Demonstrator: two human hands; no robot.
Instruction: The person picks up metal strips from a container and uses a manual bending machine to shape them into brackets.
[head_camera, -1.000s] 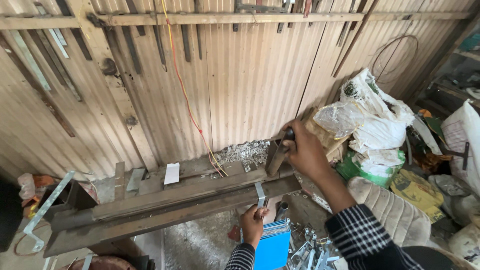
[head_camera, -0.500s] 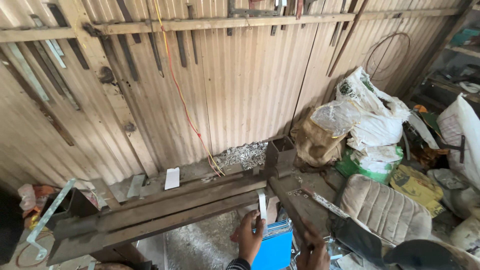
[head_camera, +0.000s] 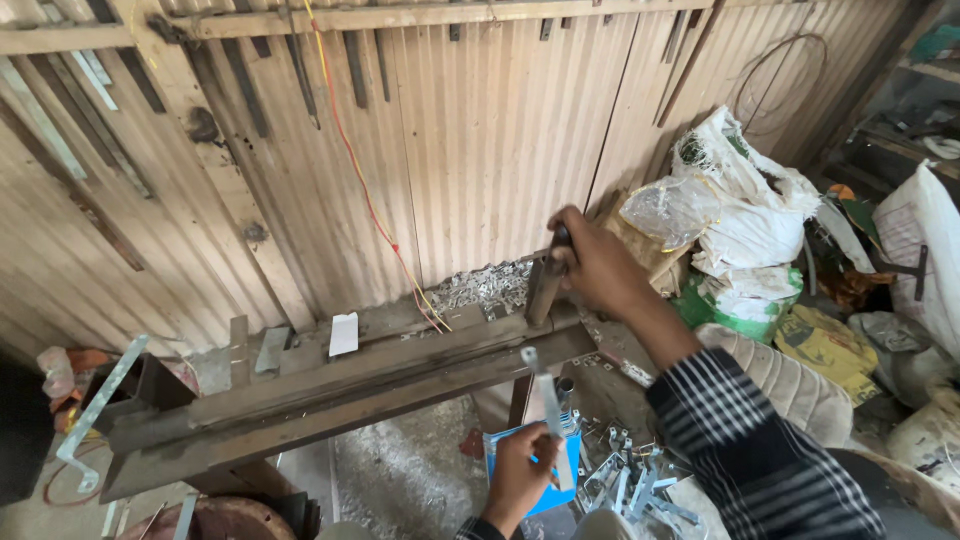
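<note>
My right hand (head_camera: 598, 265) grips the upright handle (head_camera: 545, 283) at the right end of a long rusty steel bending bench (head_camera: 340, 390). The sleeve on that arm is a dark plaid. My left hand (head_camera: 520, 475) is low in front of the bench and holds a thin flat metal strip (head_camera: 547, 400) upright, its top end close to the bench's front edge. Below that hand lies a blue box (head_camera: 540, 470), and beside it a pile of bent silvery brackets (head_camera: 635, 485).
A corrugated metal wall (head_camera: 480, 150) with hanging bars and a red-yellow wire (head_camera: 360, 190) stands behind the bench. White and green sacks (head_camera: 740, 220) are heaped at the right. A small white piece (head_camera: 343, 333) lies on the bench; a bent bracket (head_camera: 95, 415) hangs at its left end.
My right hand dropped out of sight below the bench, then came back up onto the handle. My left hand stayed low, the strip now raised higher.
</note>
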